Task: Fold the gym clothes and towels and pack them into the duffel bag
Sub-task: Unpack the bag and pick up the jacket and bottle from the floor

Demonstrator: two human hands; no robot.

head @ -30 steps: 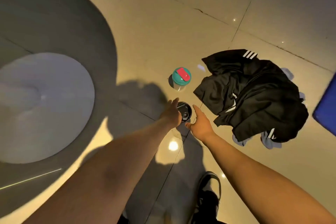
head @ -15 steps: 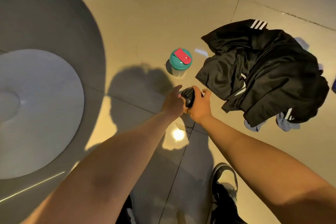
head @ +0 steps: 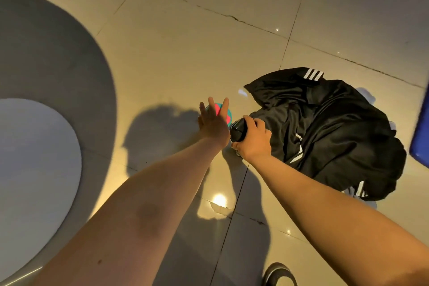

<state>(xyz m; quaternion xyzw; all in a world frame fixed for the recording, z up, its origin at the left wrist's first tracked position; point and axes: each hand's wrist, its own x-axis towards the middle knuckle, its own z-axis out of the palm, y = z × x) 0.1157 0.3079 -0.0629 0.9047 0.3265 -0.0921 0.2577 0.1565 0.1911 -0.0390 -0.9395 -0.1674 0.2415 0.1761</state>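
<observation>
Left hand [head: 213, 123] has let go of black bottle [head: 238, 131], fingers spread wide over teal-lidded cup [head: 229, 115] — right hand [head: 255, 144] alone grips bottle. Gym clothes [head: 336, 134] heaped unfolded just beyond right knuckles. Likely risk — splayed fingers tip cup toward clothes.

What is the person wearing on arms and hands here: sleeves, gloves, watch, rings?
Nothing visible. The left forearm and right forearm are bare to the frame edge, no sleeves. The left hand and right hand have no gloves, and no watch, band or ring shows.
</observation>
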